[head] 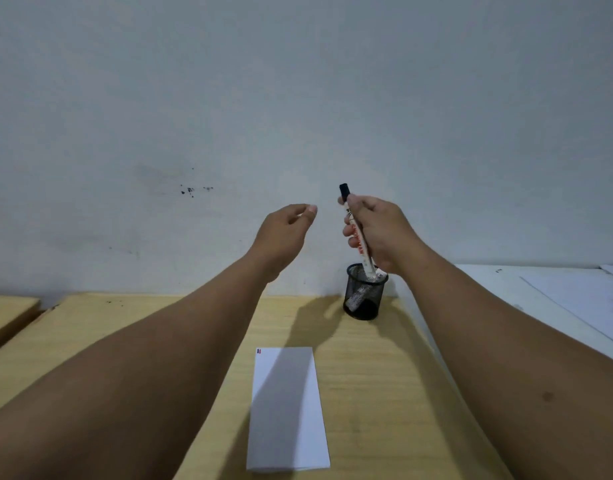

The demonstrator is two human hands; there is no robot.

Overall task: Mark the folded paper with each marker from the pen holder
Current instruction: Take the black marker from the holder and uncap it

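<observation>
A white folded paper (287, 408) lies on the wooden table (384, 375) in front of me, with two small marks, blue and red, at its top left corner. A black mesh pen holder (365, 292) stands behind it near the wall. My right hand (377, 230) grips a white marker with a black cap (357, 233), upright above the holder, its lower end inside the rim. Another marker shows inside the holder. My left hand (286, 230) hovers to the left of the marker, fingers loosely curled, holding nothing.
A pale wall (298, 98) rises right behind the table. A white surface with sheets of paper (575, 299) adjoins the table on the right. A second wooden board (7, 313) lies at the far left.
</observation>
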